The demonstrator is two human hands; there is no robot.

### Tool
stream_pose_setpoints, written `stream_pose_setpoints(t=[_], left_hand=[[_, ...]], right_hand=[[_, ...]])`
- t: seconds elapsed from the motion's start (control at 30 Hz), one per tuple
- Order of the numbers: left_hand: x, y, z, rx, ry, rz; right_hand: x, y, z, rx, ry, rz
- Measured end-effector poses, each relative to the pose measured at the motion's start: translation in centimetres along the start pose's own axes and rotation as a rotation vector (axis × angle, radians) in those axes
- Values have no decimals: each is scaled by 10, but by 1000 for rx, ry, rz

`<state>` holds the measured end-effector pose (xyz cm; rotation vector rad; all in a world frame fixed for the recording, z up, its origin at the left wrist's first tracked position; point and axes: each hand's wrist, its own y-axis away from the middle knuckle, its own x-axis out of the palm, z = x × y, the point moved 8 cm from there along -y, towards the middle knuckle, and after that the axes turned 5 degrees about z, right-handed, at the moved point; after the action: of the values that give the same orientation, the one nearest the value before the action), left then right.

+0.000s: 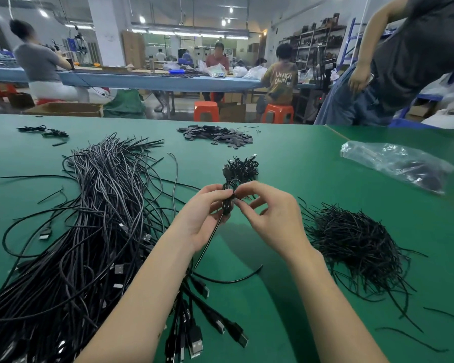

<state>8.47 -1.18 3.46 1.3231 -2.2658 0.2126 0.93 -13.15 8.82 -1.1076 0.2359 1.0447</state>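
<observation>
Above the green table [286, 158], my left hand [203, 216] grips a coiled black cable [228, 191], whose loose end hangs down past my wrist. My right hand [269, 214] pinches a thin black twist tie at the coil's middle, thumb and forefinger meeting beside the left hand's fingertips. Just beyond my hands lies a small heap of tied cable coils [243, 167].
A big bundle of loose black USB cables [97, 231] covers the left of the table, its plugs near the front edge. A pile of black twist ties [357, 239] lies right, small black pieces [216, 136] at the back, a clear plastic bag [396, 163] far right. Other people work behind.
</observation>
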Motion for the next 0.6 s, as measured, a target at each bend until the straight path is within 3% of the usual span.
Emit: stream_pose_setpoints(t=[0.17, 0.3, 0.37, 0.47, 0.5, 0.53, 0.6], left_hand=[[0, 2, 6, -75, 38, 23], [1, 1, 4, -20, -10, 18], [1, 1, 1, 4, -16, 18], [7, 2, -2, 13, -24, 81], [9, 2, -2, 15, -26, 102], [10, 2, -2, 13, -33, 107], [8, 1, 0, -7, -24, 71]], right_hand=[[-3, 1, 1, -59, -6, -23], [-1, -2, -1, -26, -52, -19], [12, -4, -15, 219, -347, 53], [54, 19, -31, 935, -1337, 227], [61, 26, -27, 1074, -1600, 231], [64, 29, -24, 1124, -1705, 233], [59, 25, -28, 1014, -1481, 272]])
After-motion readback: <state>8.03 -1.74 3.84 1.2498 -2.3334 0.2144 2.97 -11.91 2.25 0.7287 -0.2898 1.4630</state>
